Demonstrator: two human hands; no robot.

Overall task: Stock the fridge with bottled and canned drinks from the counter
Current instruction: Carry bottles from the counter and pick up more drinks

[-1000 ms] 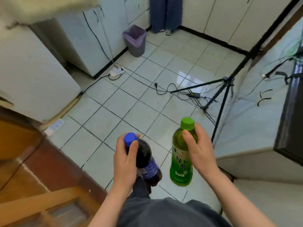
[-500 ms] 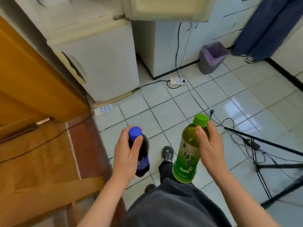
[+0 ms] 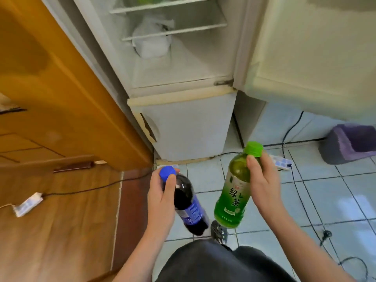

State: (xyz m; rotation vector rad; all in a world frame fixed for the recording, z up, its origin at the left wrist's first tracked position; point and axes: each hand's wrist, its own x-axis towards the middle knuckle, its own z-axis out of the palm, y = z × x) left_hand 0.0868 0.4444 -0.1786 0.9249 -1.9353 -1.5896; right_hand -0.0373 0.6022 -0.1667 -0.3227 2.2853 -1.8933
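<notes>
My left hand (image 3: 161, 197) grips the neck of a dark cola bottle (image 3: 188, 204) with a blue cap and blue label, tilted down to the right. A green tea bottle (image 3: 234, 194) with a green cap is held by the neck in my right hand (image 3: 262, 180). Straight ahead stands the white fridge (image 3: 183, 127), its upper compartment open. Wire shelves (image 3: 175, 31) inside carry a white plastic bag (image 3: 151, 40), and green items show blurred on the top shelf. The fridge's open door (image 3: 313, 55) hangs at the upper right. Both bottles are below the open compartment, over the tiled floor.
An orange wooden door (image 3: 61, 88) stands left of the fridge, above a wood floor with a power strip (image 3: 27, 204). A purple-lined bin (image 3: 350, 143) sits at the right. Cables (image 3: 301, 190) and another power strip (image 3: 279, 162) lie on the tiles. My shoe (image 3: 218, 231) shows below the bottles.
My view has swung left and upward, so the open fridge compartment now fills the top of the frame. Both hands keep hold of their bottles, and the tripod has left the view.
</notes>
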